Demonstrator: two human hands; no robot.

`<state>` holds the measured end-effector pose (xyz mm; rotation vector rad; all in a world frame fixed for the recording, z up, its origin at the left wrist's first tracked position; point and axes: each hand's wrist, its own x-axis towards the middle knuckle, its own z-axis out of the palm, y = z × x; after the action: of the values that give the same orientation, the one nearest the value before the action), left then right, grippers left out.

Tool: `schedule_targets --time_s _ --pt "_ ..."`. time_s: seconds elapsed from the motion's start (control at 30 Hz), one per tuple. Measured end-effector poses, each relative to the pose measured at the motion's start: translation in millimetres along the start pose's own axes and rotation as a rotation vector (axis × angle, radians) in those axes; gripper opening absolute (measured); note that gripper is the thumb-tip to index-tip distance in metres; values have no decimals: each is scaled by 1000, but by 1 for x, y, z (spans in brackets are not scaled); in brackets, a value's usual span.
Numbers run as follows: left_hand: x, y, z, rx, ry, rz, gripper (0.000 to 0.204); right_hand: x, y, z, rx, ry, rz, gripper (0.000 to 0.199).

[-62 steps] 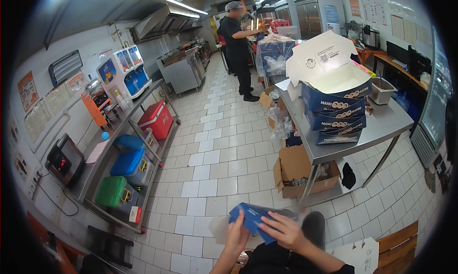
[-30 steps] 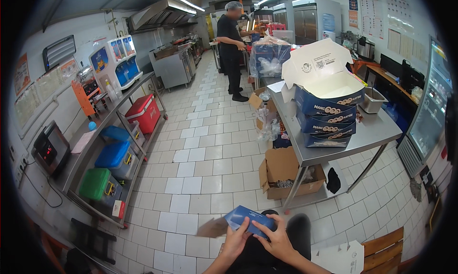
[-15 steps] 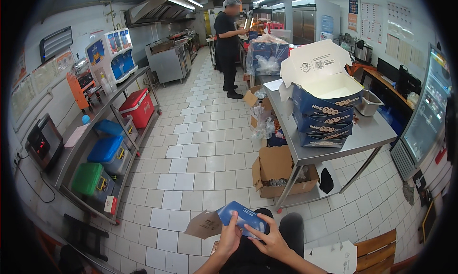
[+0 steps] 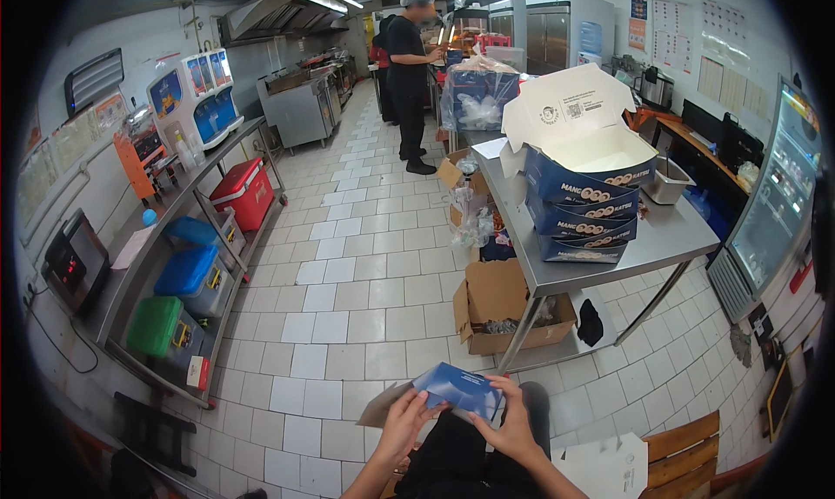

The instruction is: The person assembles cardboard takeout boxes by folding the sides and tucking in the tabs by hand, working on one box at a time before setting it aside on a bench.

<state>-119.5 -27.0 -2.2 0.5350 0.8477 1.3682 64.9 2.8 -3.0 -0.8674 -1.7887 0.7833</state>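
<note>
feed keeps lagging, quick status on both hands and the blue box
Left hand and right hand both grip the flat blue box blank, fingers on its edges. Held over the lap, partly folded. Nothing in the way.

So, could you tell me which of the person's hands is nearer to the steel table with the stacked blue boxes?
Right. The right hand grips the folded blue carton on the side toward the steel table; the left hand holds the carton's far side, farther off.

Steel table — stacked blue boxes, metal pan
</note>
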Motion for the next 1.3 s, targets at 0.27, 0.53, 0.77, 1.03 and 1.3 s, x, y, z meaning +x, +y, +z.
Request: schedule_targets --time_s 0.27,0.53,0.77,1.03,1.3 --pt "24 45 -45 77 51 -32 21 22 -2 -25 -188 -109 -254 52" --pt "16 15 15 124 81 103 25 34 -6 -7 -249 87 -360 53" --pt "30 -2 16 653 225 430 19 31 -11 -26 -93 59 -319 55" --pt "23 22 44 1105 346 300 19 26 -7 -33 -115 105 -323 58" --pt "38 -12 35 246 8 183 31 26 -8 -12 -181 163 -288 55"
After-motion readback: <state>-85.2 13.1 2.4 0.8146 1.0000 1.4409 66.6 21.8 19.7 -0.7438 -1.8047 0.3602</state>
